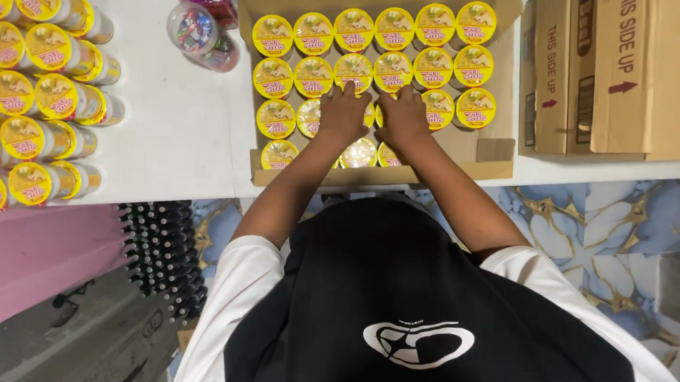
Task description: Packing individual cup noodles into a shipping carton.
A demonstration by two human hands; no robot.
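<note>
Both hands, the left hand [343, 112] and right hand [402, 117], are laid flat with released grip on light, crushable yellow-lidded cups [312, 77] packed in the cardboard box [495, 150], best taken by their rims.

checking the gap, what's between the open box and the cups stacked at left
Between box and stacked cups lies bare white table; a clear jar sits farther back, head view.

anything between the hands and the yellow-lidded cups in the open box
Nothing visible. The left hand and right hand rest directly on the yellow-lidded cups in the third row of the open cardboard box, whose flaps are folded out of the way.
</note>
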